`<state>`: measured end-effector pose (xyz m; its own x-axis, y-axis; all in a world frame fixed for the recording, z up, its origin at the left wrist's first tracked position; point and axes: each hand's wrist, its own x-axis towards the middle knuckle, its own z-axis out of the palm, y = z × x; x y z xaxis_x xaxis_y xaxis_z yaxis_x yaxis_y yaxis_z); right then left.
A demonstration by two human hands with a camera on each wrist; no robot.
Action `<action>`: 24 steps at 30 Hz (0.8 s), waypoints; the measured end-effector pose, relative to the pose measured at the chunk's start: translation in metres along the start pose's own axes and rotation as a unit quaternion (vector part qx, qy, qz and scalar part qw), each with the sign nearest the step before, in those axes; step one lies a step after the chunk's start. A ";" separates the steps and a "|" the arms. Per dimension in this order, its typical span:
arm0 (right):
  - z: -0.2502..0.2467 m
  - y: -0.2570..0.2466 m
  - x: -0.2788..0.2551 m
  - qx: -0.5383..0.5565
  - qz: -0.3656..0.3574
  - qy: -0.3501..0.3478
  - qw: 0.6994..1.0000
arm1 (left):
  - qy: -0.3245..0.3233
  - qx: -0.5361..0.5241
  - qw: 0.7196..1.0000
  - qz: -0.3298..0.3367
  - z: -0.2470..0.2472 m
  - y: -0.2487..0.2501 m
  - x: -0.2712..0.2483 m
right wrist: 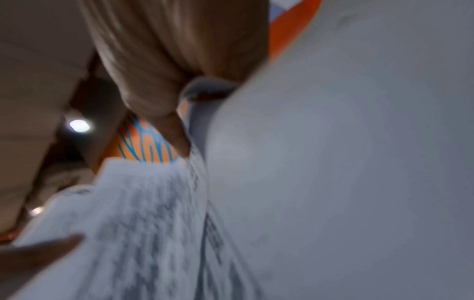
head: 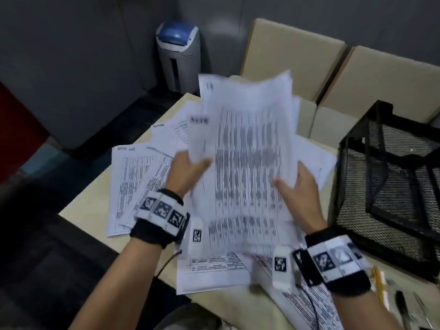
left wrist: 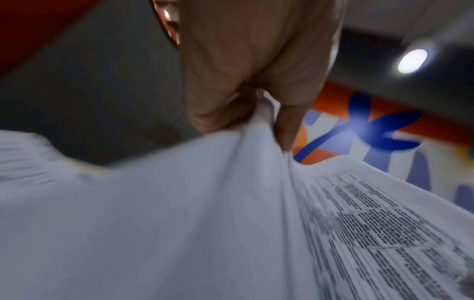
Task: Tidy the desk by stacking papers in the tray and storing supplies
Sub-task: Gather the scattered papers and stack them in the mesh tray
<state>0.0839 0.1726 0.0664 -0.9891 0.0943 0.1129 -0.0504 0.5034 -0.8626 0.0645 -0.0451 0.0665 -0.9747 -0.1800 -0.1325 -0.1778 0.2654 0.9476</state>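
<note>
A loose stack of printed papers [head: 247, 151] is lifted upright above the beige desk [head: 90, 206], blurred with motion. My left hand [head: 188, 170] grips its left edge, thumb on the front. My right hand [head: 297, 184] grips the right edge the same way. The left wrist view shows my fingers [left wrist: 243, 97] pinching the sheets [left wrist: 179, 213]. In the right wrist view my thumb [right wrist: 164, 113] presses on the paper stack [right wrist: 333, 162]. More printed sheets [head: 133, 184] lie scattered on the desk. The black wire mesh tray [head: 390, 186] stands at the right.
Pens and pencils [head: 390, 298] lie near the desk's front right corner. A grey bin with a blue lid [head: 178, 55] stands on the floor beyond the desk. Beige seats [head: 333, 72] line the far side. A dark chair sits at the front left.
</note>
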 end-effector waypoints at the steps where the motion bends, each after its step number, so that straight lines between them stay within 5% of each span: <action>1: -0.006 -0.011 0.008 0.036 -0.017 0.037 0.999 | 0.036 -0.062 0.996 0.060 -0.006 0.018 0.003; 6: -0.025 -0.056 0.026 0.171 -0.094 0.127 0.973 | 0.064 -0.242 0.936 0.249 -0.026 0.075 0.013; 11: -0.010 -0.043 0.003 0.251 -0.078 0.110 0.958 | 0.031 -0.229 0.952 0.199 -0.020 0.037 0.008; 15: -0.003 -0.030 0.004 0.186 -0.145 0.189 0.953 | 0.070 -0.213 0.956 0.191 -0.012 0.020 0.005; 18: -0.002 -0.033 0.010 0.056 -0.212 0.198 0.955 | 0.149 -0.094 0.940 0.293 -0.011 0.024 0.003; 21: -0.004 -0.031 0.014 -0.065 -0.236 0.199 0.949 | 0.161 0.040 0.916 0.365 -0.014 0.020 0.004; 24: -0.006 -0.022 0.007 -0.018 -0.203 0.200 0.958 | 0.161 0.035 0.928 0.334 -0.022 0.003 0.002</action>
<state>0.0790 0.1670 0.0891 -0.7563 0.2015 0.6224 -0.4088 0.5972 -0.6901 0.0652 -0.0652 0.0755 -0.7810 -0.2240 0.5830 0.4326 0.4792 0.7637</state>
